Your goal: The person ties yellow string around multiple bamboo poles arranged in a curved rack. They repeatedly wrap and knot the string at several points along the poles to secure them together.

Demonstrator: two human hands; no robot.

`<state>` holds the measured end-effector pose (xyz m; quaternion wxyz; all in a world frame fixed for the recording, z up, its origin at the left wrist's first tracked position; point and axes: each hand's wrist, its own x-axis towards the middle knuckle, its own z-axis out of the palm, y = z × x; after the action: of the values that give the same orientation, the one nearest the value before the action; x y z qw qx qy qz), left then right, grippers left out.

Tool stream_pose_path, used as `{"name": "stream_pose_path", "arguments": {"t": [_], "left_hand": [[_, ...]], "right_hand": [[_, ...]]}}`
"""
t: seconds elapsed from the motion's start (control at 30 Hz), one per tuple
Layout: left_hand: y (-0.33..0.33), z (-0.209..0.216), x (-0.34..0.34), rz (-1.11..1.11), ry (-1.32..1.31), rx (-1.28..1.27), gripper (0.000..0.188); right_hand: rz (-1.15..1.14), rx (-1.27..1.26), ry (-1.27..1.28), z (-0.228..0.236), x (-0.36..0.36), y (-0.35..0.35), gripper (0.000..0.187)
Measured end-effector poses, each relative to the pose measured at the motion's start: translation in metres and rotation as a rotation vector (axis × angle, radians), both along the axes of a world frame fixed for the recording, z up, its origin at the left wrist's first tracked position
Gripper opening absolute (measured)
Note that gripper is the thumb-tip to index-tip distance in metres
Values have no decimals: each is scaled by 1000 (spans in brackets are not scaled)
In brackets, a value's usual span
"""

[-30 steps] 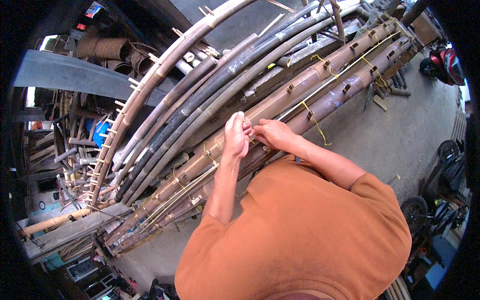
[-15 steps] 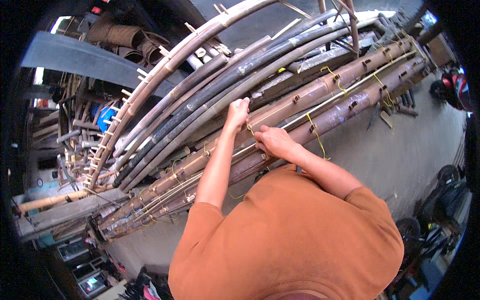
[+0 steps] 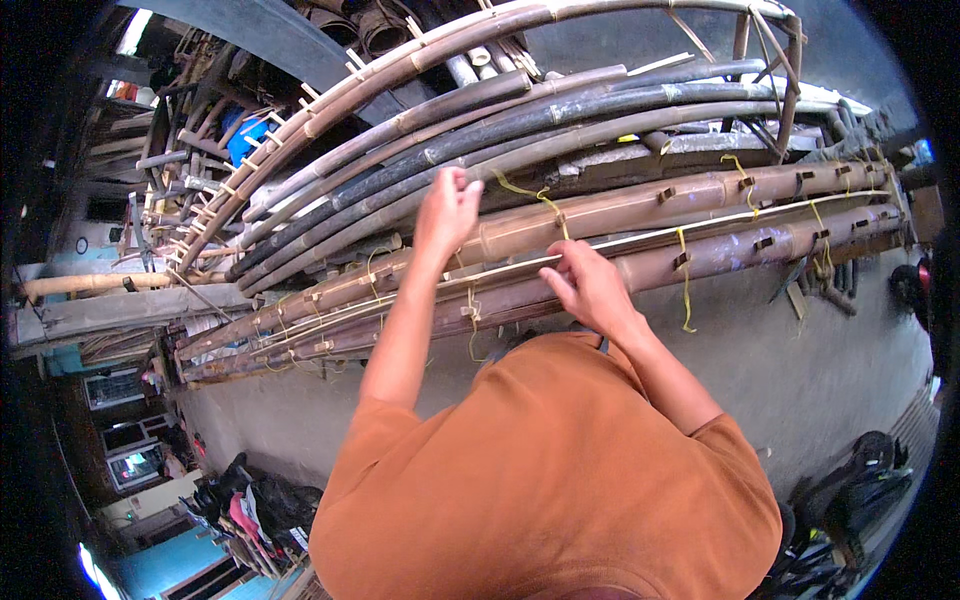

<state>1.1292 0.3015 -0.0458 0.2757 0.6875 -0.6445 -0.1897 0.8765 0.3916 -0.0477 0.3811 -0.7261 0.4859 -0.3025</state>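
Note:
My left hand (image 3: 449, 212) hovers over the far brown bamboo pole (image 3: 620, 206), its fingers loosely curled, thumb a little apart. Just right of it, the free end of a yellow cord (image 3: 522, 190) sticks up, clear of the fingers. That cord runs down past a small dark peg on the pole. My right hand (image 3: 592, 285) is over the near bamboo pole (image 3: 650, 268), thumb and forefinger apart, fingertips close to the cord's lower part. Whether they touch it is hard to see. Between both poles runs a thin pale strip (image 3: 715, 228).
More yellow cords (image 3: 687, 290) hang along the poles. Beyond lie several long dark curved poles (image 3: 560, 118) and a bamboo arch with pegs (image 3: 375, 82). A blue object (image 3: 250, 140) is at the far left. Grey floor (image 3: 780, 350) spreads on the right.
Both hands have come apart from the cord's tie point. My left fist has loosened, and the cord's end now stands free. My right hand has opened; the view has turned.

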Motion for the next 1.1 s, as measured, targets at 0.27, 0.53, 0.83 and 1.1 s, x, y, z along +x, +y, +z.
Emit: {"name": "stream_pose_path", "arguments": {"t": [0.27, 0.53, 0.83, 1.1], "left_hand": [[111, -25, 82, -550, -172, 272, 41], [121, -68, 72, -424, -295, -28, 20], [111, -101, 87, -533, 219, -501, 22], [113, -49, 76, -414, -175, 225, 34]], "right_hand": [[67, 1, 279, -46, 120, 78, 30], [35, -104, -168, 14, 136, 80, 11], [602, -434, 101, 62, 213, 25, 31], [-13, 12, 293, -55, 194, -70, 55]]}}
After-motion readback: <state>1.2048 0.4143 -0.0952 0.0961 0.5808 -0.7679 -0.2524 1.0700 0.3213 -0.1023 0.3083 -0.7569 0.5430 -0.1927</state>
